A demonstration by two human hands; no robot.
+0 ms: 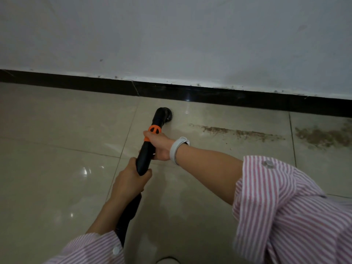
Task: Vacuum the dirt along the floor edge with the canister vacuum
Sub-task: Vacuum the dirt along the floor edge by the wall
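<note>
**Nozzle down by the skirting, dirt off to the right**

I hold the vacuum wand (pixel 145 155) in both hands. It is a black tube with an orange collar (pixel 154 129) near its bend, and it ends in a round black nozzle (pixel 165 115) set down on the floor (pixel 57 130) just short of the black skirting (pixel 228 97). My right hand (pixel 159 144) has its grip clamped round the tube just below the orange collar, thumb laid toward the collar; a pale band (pixel 178 149) sits on that wrist. My left hand (pixel 131 180) is wrapped tight round the lower end of the tube, where the black hose (pixel 127 221) runs back toward me between my striped sleeves (pixel 285 206).

The dirt (pixel 240 132) lies as a thin brown streak on the beige tiles to the right of the nozzle, running roughly along the skirting and a little out from it. A broader patch (pixel 320 137) sits farther right, on the next tile. The tile around the nozzle and to its left looks glossy, with light glints. The grey wall (pixel 171 35) rises above the skirting, with small dark specks along its lower edge. Open tile stretches left and toward me.
</note>
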